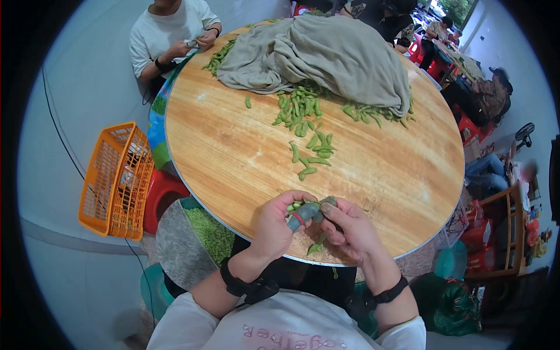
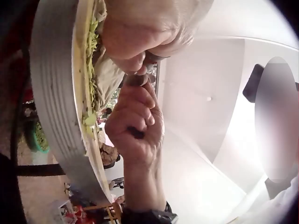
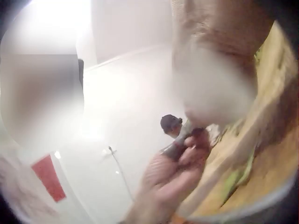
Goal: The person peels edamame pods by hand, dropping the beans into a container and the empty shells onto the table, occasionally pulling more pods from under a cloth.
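Being shelled above surface [image 1: 408, 169], toward near edge: edamame pod [image 1: 317, 203], apparently pinched between tightly curled right hand [image 1: 353, 230] and cupped left hand [image 1: 270, 224]. Loose beans [image 1: 296, 205], held in left hand, could be spilled if grip is loosened by thumb's push.

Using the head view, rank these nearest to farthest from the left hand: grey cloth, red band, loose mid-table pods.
1. Red band: around the grey cover on the left hand.
2. Loose mid-table pods: ahead of the hand.
3. Grey cloth: beyond them, toward the table's far side.
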`<act>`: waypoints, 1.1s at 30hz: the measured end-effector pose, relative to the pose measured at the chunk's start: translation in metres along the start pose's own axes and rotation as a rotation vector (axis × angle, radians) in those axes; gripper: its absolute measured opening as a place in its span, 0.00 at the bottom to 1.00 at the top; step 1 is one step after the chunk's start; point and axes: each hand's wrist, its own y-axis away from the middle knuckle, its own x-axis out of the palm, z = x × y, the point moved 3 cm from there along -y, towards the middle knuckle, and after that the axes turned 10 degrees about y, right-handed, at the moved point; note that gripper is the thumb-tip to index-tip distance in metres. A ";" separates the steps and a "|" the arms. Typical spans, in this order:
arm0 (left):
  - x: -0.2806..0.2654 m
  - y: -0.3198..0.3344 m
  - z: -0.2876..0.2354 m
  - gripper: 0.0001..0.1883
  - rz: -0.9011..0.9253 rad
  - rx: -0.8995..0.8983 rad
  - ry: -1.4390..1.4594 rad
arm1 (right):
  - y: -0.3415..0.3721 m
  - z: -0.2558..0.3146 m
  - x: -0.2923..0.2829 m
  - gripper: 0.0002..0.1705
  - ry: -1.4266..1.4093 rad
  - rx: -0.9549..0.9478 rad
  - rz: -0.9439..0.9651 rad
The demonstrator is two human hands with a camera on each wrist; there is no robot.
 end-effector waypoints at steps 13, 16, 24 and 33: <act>0.010 0.014 -0.003 0.15 0.378 -0.026 -0.621 | -0.072 0.052 -0.038 0.10 1.709 -0.372 -0.519; 0.013 0.013 -0.007 0.17 0.288 0.093 -0.636 | -0.056 0.044 -0.047 0.11 1.624 -0.375 -0.579; 0.033 0.013 -0.023 0.25 0.234 0.457 -0.948 | 0.005 0.017 -0.023 0.10 0.501 0.030 0.051; 0.003 0.007 0.002 0.08 -0.008 0.142 -0.304 | 0.022 -0.011 -0.001 0.12 0.258 -0.088 -0.057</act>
